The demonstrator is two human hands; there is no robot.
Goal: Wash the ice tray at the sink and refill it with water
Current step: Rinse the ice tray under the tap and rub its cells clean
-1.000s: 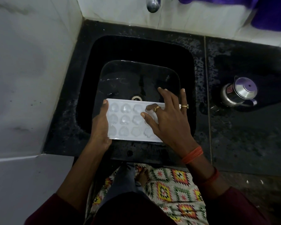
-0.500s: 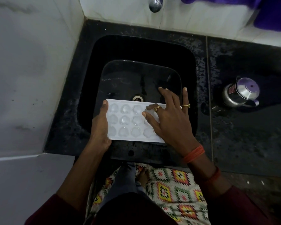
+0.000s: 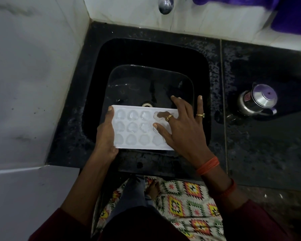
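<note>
A white ice tray (image 3: 137,129) with rounded cavities is held level over the near part of the black sink (image 3: 146,54). My left hand (image 3: 105,134) grips its left end, thumb on the top rim. My right hand (image 3: 182,126) lies over the tray's right end with fingers spread; the index finger dips into a cavity in the far row, and the thumb rests on the middle row. The right end of the tray is hidden under that hand. The tap (image 3: 165,5) sticks out of the wall above the sink, and no water runs from it.
A steel kettle with a purple lid (image 3: 258,100) stands on the wet black counter (image 3: 268,145) to the right. White wall tiles close the left side and the back. Purple cloth (image 3: 288,11) hangs at the top right. A patterned mat (image 3: 186,202) lies on the floor below.
Hardly anything has moved. The tray and both hands keep their places over the sink; my right fingers shift only slightly on the tray.
</note>
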